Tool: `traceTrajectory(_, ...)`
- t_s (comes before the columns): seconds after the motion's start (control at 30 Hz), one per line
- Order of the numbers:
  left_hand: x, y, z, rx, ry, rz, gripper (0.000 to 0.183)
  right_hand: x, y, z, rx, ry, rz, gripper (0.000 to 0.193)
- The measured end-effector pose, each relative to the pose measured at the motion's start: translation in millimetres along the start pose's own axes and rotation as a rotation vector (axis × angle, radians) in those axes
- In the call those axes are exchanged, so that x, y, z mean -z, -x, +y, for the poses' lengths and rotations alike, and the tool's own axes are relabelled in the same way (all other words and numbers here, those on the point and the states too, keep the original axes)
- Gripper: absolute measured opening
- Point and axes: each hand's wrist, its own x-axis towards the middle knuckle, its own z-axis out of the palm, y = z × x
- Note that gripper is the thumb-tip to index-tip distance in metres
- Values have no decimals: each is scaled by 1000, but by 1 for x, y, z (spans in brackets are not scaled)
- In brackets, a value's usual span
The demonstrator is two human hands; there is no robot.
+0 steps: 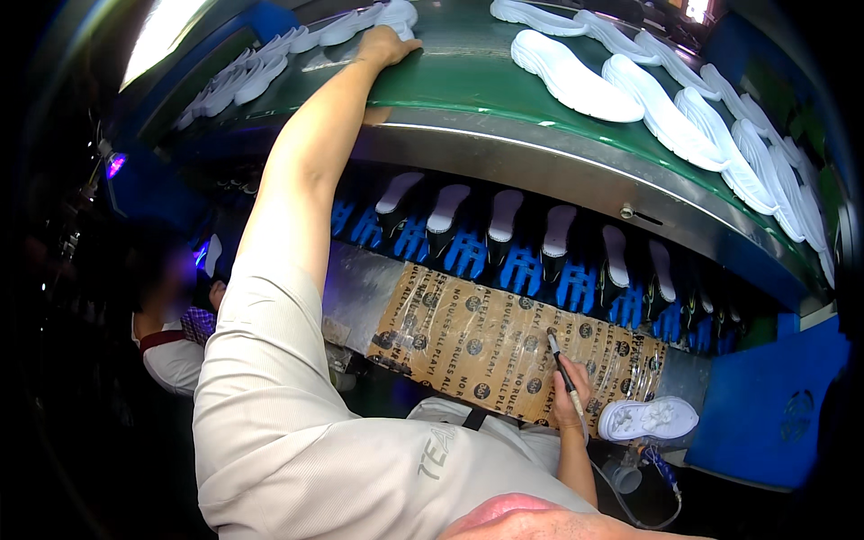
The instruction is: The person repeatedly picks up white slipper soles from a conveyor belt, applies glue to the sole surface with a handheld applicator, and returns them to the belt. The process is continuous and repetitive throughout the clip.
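My left arm stretches far across to the green conveyor belt (450, 81). There my left hand (385, 47) is right at a white shoe sole (397, 14); its thumb sticks out to the right, while the other fingers are mostly hidden. Low in the view, my right hand (573, 387) is closed round a thin black-handled brush (565, 371), its tip pointing away over the cardboard-covered shelf (468, 337). A thin tube trails from the brush. To the right of that hand lies a white sole (650, 419) with a lumpy upper side.
More white soles (576, 79) crowd the belt's right side, and others (261, 76) line its far left. Beneath the metal edge (504, 135), pale soles (504, 216) sit in a row on blue holders (520, 268). A blue panel (765, 405) stands right; a co-worker (171, 346) is at left.
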Motion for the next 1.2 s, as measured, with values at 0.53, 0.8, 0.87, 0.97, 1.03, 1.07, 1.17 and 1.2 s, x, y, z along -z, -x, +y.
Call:
traceTrajectory(0.53,53,373,36,-44,2488,-72,48,9,-8,7,-98,-256,87,24)
traceTrajectory(0.8,-69,561,105,631,2505,-1071,73,21,7,-45,-311,-767,96,25)
traceTrajectory(0.87,-59,580,110,738,2336,-1242,81,17,8,-78,-293,-709,34,25)
traceTrajectory(0.97,-69,585,123,635,2435,-1255,91,11,-1,-118,-254,-502,-150,23)
traceTrajectory(1.03,-79,578,128,478,2449,-1303,92,-5,-12,-133,-145,-409,-146,22)
traceTrajectory(1.07,-77,574,132,431,2471,-1288,92,-15,-19,-139,-241,-536,-156,22)
traceTrajectory(1.17,-62,565,143,530,2427,-1135,87,-33,-34,-140,300,-29,17,28)
traceTrajectory(1.2,-63,559,147,558,2404,-1069,85,-35,-33,-139,414,61,-8,31)
